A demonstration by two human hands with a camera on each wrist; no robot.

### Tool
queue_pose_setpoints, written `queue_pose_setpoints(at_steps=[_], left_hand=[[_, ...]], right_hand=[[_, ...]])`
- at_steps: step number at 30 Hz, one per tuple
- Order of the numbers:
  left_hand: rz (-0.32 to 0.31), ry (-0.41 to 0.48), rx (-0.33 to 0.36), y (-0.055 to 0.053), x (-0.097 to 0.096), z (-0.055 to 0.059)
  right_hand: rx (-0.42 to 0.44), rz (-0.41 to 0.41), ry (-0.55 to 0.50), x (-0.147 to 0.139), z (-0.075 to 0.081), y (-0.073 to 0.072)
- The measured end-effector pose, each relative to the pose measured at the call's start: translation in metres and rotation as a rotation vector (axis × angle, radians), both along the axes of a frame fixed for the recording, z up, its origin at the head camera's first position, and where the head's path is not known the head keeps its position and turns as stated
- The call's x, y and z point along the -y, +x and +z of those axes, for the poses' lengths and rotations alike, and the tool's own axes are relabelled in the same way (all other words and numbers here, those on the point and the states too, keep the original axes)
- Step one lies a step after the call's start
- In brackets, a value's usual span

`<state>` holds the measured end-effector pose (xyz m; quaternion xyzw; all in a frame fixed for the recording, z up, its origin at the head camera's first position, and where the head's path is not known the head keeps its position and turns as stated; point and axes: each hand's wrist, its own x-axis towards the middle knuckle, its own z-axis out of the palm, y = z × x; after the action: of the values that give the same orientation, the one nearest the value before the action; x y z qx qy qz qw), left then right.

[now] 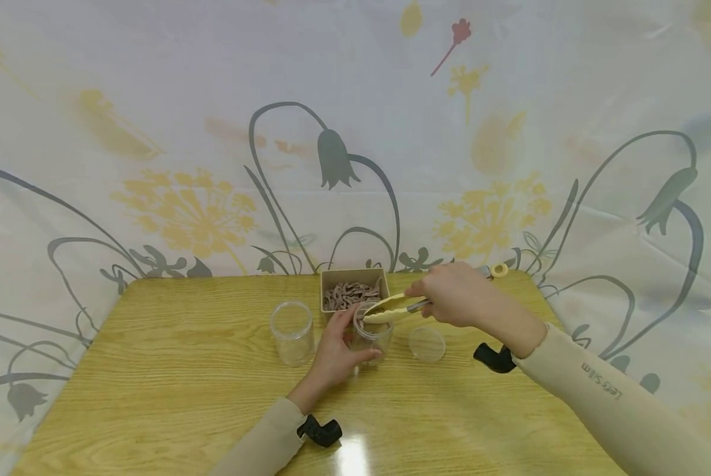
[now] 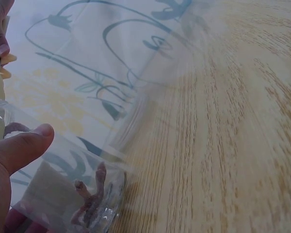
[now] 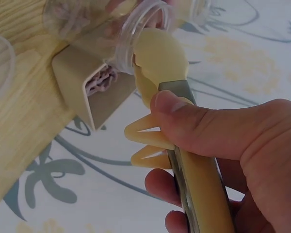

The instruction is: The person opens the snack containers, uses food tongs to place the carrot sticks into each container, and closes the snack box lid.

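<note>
My left hand point(image 1: 330, 357) grips a clear plastic jar point(image 1: 372, 341), thumb on the near side. A few brown, finger-like strips point(image 2: 93, 196) lie at its bottom in the left wrist view. My right hand point(image 1: 455, 295) holds a pair of tongs point(image 3: 161, 54) with pale yellow heads and a metal-and-yellow handle. The tong heads are at the jar's mouth, with a brown strip near their tips. Just behind the jar stands a beige box point(image 1: 326, 305) holding many brown strips point(image 1: 349, 293). What is between the tong heads is partly hidden.
A second clear jar point(image 1: 293, 336) stands uncapped left of my left hand. A round clear lid point(image 1: 427, 344) lies on the wooden table point(image 1: 183, 370), right of the held jar. A flower-patterned curtain point(image 1: 355, 79) hangs behind the table's far edge.
</note>
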<state>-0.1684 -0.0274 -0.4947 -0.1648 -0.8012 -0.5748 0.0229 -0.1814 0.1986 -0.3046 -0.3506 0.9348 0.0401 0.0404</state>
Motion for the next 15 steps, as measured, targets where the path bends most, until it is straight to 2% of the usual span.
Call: queue_pose_setpoints(at_steps=[9, 15], left_hand=[[-0.007, 0.006, -0.003, -0.0003, 0.0006, 0.0], [-0.01, 0.013, -0.031, -0.0002, 0.0011, -0.0003]], right_hand=[[0.0, -0.011, 0.007, 0.0021, 0.0026, 0.0006], [-0.001, -0.026, -0.015, -0.0024, 0.0029, -0.0005]])
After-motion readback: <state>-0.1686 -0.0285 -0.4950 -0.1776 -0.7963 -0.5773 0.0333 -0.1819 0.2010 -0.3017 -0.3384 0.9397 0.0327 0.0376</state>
